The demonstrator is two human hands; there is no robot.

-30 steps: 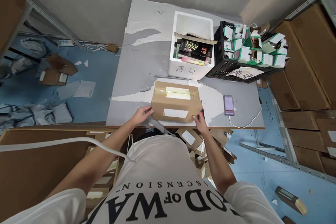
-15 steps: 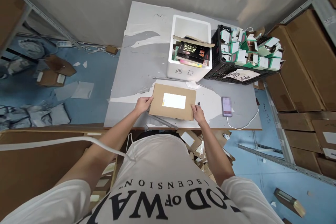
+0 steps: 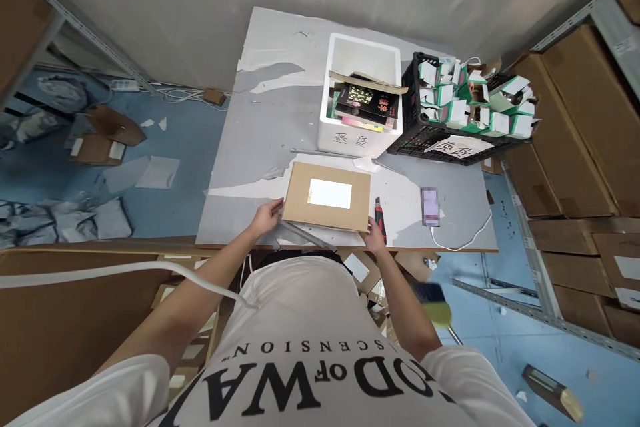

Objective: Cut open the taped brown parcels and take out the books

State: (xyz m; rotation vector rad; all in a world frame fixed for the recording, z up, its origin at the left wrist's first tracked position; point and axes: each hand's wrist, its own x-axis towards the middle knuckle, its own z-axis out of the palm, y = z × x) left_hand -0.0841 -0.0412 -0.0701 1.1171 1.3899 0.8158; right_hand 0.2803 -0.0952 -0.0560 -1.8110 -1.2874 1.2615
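Observation:
A flat brown cardboard box with a white label lies before me near the table's front edge. My left hand has its fingers closed at the left edge of the box, low down. At the front right corner, my right hand grips the same box, its thumb and fingers partly hidden. Just right of that hand lies a red and black utility knife. A grey strip lies along the front of the box, near the table edge.
Behind the box stands a white foam bin holding books. A black crate full of green and white cartons is beside it. A phone with a cable lies on the table at right. Shelves with cartons flank the right side.
The box has shifted slightly left, and both hands have slid lower along its sides. The utility knife, mostly covered before, now shows fully. A green and dark object has appeared beside my right arm.

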